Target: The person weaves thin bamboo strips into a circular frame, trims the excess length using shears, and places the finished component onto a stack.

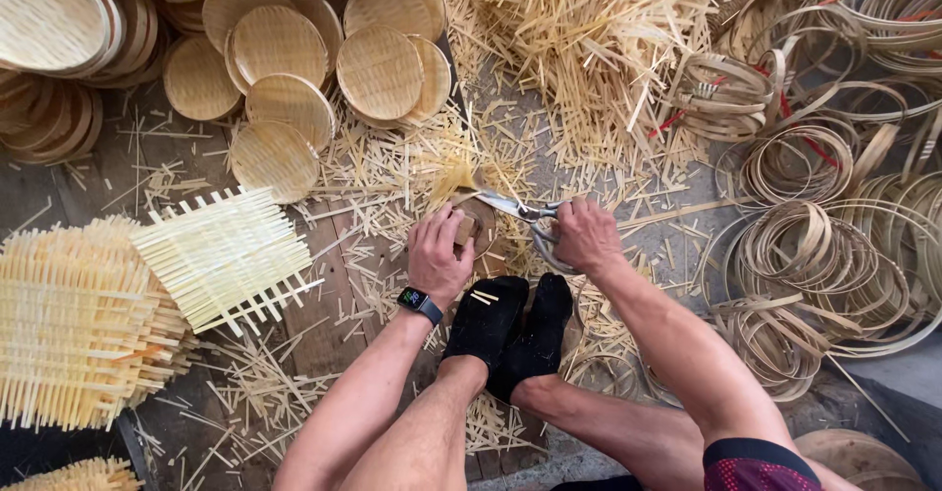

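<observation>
While left hand (pixel 439 253) pins round disc (pixel 478 224), right hand (pixel 585 236) grips scissors (pixel 510 206).

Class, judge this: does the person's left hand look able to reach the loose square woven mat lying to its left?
Probably yes: the left hand sits near the square woven mat, with only loose bamboo scraps between them; it must first let go of the piece it presses.

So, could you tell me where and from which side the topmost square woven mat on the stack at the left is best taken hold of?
Probably by the woven body just inside its right-hand edge, thumb on top and fingers beneath, coming from the right. The woven mat lies tilted on the stack of mats, so that side overhangs and is free underneath. Its fringe of loose strip ends would likely bend.
</observation>
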